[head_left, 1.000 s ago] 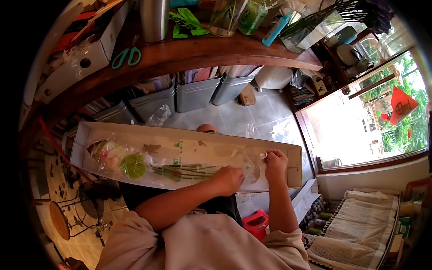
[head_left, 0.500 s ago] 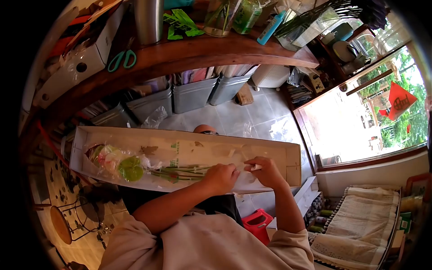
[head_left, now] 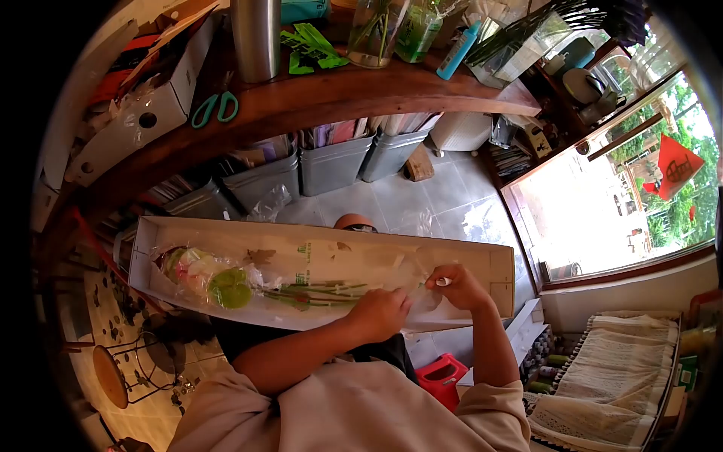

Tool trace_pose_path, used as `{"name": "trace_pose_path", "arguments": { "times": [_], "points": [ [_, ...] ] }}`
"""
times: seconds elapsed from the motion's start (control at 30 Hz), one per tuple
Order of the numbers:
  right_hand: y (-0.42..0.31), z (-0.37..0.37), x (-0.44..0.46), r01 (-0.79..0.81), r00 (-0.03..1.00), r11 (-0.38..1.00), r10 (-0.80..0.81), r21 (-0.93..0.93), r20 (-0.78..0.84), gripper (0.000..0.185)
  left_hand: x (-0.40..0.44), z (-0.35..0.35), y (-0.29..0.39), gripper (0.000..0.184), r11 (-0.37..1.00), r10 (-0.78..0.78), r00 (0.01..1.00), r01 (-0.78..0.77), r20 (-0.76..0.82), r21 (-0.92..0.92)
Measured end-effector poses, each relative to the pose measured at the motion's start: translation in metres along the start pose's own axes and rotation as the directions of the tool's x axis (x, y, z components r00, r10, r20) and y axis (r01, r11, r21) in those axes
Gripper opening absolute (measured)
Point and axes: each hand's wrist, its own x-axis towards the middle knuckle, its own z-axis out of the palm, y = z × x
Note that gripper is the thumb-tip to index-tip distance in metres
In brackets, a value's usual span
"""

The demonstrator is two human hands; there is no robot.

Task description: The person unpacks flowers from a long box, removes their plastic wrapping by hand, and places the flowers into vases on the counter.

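Note:
A long open cardboard box (head_left: 482,260) lies across in front of me. Inside it, at the left, flowers (head_left: 197,273) in clear plastic wrap have a round green leaf-like head (head_left: 230,288) beside them. Their green stems (head_left: 324,294) run right, toward my left hand (head_left: 379,313), which is closed over the stem ends. What its fingers grip is hidden. My right hand (head_left: 461,288) is closed in a pinch on a small white roll-shaped piece (head_left: 443,282), too small to name. Crumpled clear plastic (head_left: 426,298) shows between the two hands.
Beyond the box curves a wooden counter (head_left: 301,96) with scissors (head_left: 215,109), a steel cylinder (head_left: 255,41), a blue bottle (head_left: 458,51) and glass vases. Grey metal bins (head_left: 337,163) stand below it. A red container (head_left: 440,379) is near my legs; a stool (head_left: 111,377) stands left.
The view has shifted, so the box and counter appear slightly lower and further right. My hands are a little further apart, with more clear plastic showing between them.

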Motion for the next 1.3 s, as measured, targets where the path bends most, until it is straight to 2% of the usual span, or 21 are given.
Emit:
{"name": "trace_pose_path", "arguments": {
  "times": [0.07,0.1,0.2,0.3,0.37,0.43,0.47,0.5,0.53,0.63,0.67,0.77,0.87,0.97,1.0,1.1,1.27,1.3],
  "points": [
    [-0.002,0.007,-0.002,-0.053,0.999,0.997,0.053,-0.053,0.001,0.009,-0.006,0.001,0.0,0.026,0.995,-0.015,1.0,0.016,-0.011,0.094],
    [-0.004,0.011,-0.004,-0.081,0.997,0.994,0.081,-0.078,0.0,0.009,-0.009,0.0,-0.002,0.026,0.999,-0.016,1.0,0.017,-0.015,0.039],
    [-0.012,0.007,-0.012,0.066,0.998,0.992,-0.063,-0.108,0.029,0.021,-0.012,-0.003,-0.006,0.027,0.995,-0.031,0.999,0.028,-0.026,-0.097],
    [-0.021,-0.003,-0.023,-0.093,0.993,0.968,0.072,0.234,0.098,0.04,-0.013,0.0,-0.01,0.028,0.989,-0.068,0.997,0.063,-0.03,-0.137],
    [-0.039,-0.011,-0.029,-0.036,0.991,0.987,0.056,0.159,-0.123,0.047,-0.013,-0.001,-0.02,0.029,0.992,-0.081,0.995,0.076,-0.053,-0.097],
    [-0.055,-0.014,-0.03,0.102,0.95,0.983,-0.142,-0.153,-0.277,0.05,-0.014,0.0,-0.025,0.03,0.992,-0.11,0.994,0.109,-0.02,-0.064],
    [-0.061,-0.012,-0.03,0.19,0.906,0.89,-0.322,-0.415,-0.276,0.049,-0.017,0.001,-0.026,0.031,0.991,-0.123,0.992,0.123,0.004,-0.044],
    [-0.064,-0.009,-0.029,0.245,0.843,0.72,-0.489,-0.649,-0.224,0.048,-0.018,0.002,-0.027,0.031,0.992,-0.12,0.993,0.12,0.008,-0.046],
    [-0.063,0.001,-0.031,0.316,0.83,0.669,-0.538,-0.673,-0.145,0.04,-0.02,0.004,-0.027,0.031,0.992,-0.118,0.993,0.119,0.012,-0.05],
    [-0.071,0.023,-0.031,0.522,0.83,0.451,-0.466,-0.724,0.308,0.038,-0.022,0.0,-0.016,0.034,0.978,-0.137,0.988,0.146,0.07,-0.149],
    [-0.065,0.03,-0.027,0.559,0.809,0.405,-0.459,-0.724,0.368,0.03,-0.021,-0.002,-0.013,0.035,0.968,-0.146,0.985,0.162,0.095,-0.194],
    [-0.047,0.026,-0.021,0.601,0.77,0.314,-0.475,-0.735,0.426,0.021,-0.02,-0.003,-0.017,0.034,0.966,-0.164,0.975,0.189,0.148,-0.176],
    [-0.042,0.019,-0.018,0.606,0.772,0.336,-0.469,-0.721,0.429,0.012,-0.021,0.0,-0.026,0.034,0.969,-0.141,0.986,0.156,0.09,-0.192],
    [-0.016,-0.007,-0.022,0.498,0.821,0.473,-0.527,-0.727,0.22,0.011,-0.023,-0.009,-0.037,0.034,0.923,-0.274,0.949,0.305,0.156,-0.236],
    [-0.021,-0.012,-0.024,0.493,0.823,0.502,-0.534,-0.71,0.195,0.012,-0.023,-0.009,-0.04,0.034,0.928,-0.261,0.955,0.288,0.141,-0.237],
    [-0.038,0.002,-0.031,0.516,0.814,0.439,-0.519,-0.735,0.262,0.018,-0.027,-0.004,-0.041,0.034,0.934,-0.232,0.964,0.258,0.13,-0.245],
    [-0.054,0.044,-0.028,0.54,0.791,0.401,-0.543,-0.74,0.283,0.025,-0.028,-0.004,-0.029,0.032,0.937,-0.221,0.963,0.254,0.155,-0.24],
    [-0.053,0.047,-0.024,0.54,0.789,0.379,-0.54,-0.752,0.294,0.025,-0.03,-0.004,-0.03,0.031,0.95,-0.18,0.976,0.204,0.12,-0.236]
  ]
}}
